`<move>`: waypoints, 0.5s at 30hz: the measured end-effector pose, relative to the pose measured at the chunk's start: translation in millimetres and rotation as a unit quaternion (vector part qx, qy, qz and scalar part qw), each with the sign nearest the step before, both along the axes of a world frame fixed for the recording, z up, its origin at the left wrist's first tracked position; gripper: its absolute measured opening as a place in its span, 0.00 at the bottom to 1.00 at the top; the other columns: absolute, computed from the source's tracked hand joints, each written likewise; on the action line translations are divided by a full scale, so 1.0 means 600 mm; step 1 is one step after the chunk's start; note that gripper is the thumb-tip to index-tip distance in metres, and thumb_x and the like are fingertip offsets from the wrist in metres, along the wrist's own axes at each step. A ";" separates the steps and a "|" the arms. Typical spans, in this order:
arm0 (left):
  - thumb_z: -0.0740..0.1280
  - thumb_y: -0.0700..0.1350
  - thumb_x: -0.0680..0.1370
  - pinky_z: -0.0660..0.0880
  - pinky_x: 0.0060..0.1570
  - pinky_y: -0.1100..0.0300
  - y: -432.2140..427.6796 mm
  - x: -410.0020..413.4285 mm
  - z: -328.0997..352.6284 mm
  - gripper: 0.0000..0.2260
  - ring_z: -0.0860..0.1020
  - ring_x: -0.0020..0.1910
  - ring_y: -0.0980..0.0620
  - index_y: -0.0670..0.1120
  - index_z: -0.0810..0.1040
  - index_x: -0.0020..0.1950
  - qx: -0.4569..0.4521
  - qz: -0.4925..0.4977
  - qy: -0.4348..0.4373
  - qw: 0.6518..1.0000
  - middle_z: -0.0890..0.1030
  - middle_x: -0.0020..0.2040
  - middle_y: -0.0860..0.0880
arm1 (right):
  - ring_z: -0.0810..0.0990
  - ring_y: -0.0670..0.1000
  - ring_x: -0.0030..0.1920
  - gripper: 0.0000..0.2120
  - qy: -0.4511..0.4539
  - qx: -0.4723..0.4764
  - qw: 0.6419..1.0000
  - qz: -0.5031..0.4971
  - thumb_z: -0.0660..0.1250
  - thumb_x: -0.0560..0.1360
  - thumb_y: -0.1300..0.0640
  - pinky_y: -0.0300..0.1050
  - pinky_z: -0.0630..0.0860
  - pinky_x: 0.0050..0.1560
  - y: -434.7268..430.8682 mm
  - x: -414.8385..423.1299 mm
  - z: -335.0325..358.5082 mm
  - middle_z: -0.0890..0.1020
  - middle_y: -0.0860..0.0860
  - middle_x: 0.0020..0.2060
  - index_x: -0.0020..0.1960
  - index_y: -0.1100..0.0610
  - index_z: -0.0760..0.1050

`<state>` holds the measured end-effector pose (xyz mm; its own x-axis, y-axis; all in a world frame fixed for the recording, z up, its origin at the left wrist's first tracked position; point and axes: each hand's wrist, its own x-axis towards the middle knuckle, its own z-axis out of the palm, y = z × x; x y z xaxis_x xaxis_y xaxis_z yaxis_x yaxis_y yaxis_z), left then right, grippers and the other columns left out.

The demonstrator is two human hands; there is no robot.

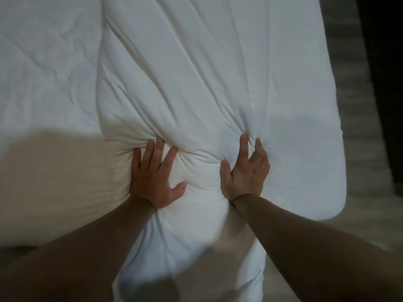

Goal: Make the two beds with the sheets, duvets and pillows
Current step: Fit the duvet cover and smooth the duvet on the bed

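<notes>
a thick white duvet (185, 73) lies in a long folded bundle on the mattress (43, 62), along its right side. it runs from the near edge, where it hangs over toward the person, up to the far end of the view. a strip of mattress shows between the duvet and the right edge of the bed, and the wide quilted surface to the left of the bundle is bare.

both hands are on the duvet near the near edge, side by side and a little apart. the left hand (152, 177) lies flat with fingers spread and mostly straight, pressing down. its fingertips sink into the fabric, and creases fan out from them. the right hand (246, 171) has its fingers bent like a claw, and they grip a gather of the duvet. deep folds run from that grip up across the bundle.

both forearms are bare. a grey floor (359, 192) runs beside the right edge of the bed, with something dark (383, 62) beyond it that is too dim to make out.
</notes>
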<state>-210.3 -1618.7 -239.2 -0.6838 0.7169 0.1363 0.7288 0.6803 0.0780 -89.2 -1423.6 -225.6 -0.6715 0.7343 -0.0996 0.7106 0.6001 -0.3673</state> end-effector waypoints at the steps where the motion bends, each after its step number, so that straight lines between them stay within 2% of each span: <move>1: 0.63 0.64 0.64 0.52 0.72 0.40 0.000 0.001 0.004 0.42 0.60 0.75 0.39 0.47 0.64 0.75 -0.006 0.001 -0.002 1.000 0.66 0.75 0.37 | 0.59 0.64 0.73 0.36 -0.003 -0.006 1.000 0.004 0.50 0.75 0.37 0.60 0.54 0.72 0.000 0.001 0.001 0.58 0.63 0.76 0.79 0.48 0.48; 7: 0.64 0.63 0.64 0.55 0.71 0.39 -0.003 0.017 0.055 0.40 0.64 0.74 0.39 0.46 0.68 0.74 -0.031 0.020 -0.029 0.999 0.66 0.75 0.38 | 0.52 0.61 0.76 0.38 -0.050 -0.060 0.996 0.040 0.48 0.74 0.35 0.59 0.50 0.74 0.007 0.012 0.033 0.52 0.62 0.78 0.80 0.46 0.43; 11: 0.63 0.63 0.67 0.58 0.72 0.41 -0.003 0.031 0.116 0.37 0.67 0.73 0.40 0.47 0.71 0.73 -0.085 0.058 -0.088 0.991 0.68 0.75 0.41 | 0.48 0.62 0.78 0.35 -0.134 -0.108 0.977 0.129 0.46 0.79 0.35 0.56 0.46 0.77 0.031 0.021 0.093 0.45 0.62 0.79 0.80 0.47 0.38; 13: 0.62 0.64 0.68 0.61 0.70 0.43 0.007 0.045 0.164 0.35 0.70 0.71 0.40 0.48 0.73 0.71 -0.098 0.113 -0.142 0.978 0.71 0.73 0.41 | 0.52 0.62 0.78 0.35 -0.177 -0.159 0.954 0.183 0.51 0.81 0.38 0.55 0.51 0.77 0.065 0.023 0.142 0.46 0.61 0.79 0.80 0.46 0.38; 15: 0.60 0.63 0.69 0.65 0.67 0.45 0.031 0.069 0.217 0.33 0.74 0.68 0.40 0.45 0.76 0.68 -0.063 0.169 -0.206 0.962 0.75 0.69 0.40 | 0.60 0.62 0.75 0.33 -0.207 -0.225 0.921 0.242 0.56 0.81 0.44 0.55 0.60 0.75 0.111 0.025 0.204 0.56 0.60 0.78 0.80 0.47 0.45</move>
<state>-169.0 -1599.8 -108.9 -0.8577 0.4382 -0.2691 0.3898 0.8954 0.2153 -74.2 -1356.8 -103.0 -0.7459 0.1808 -0.6411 0.5346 0.7366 -0.4142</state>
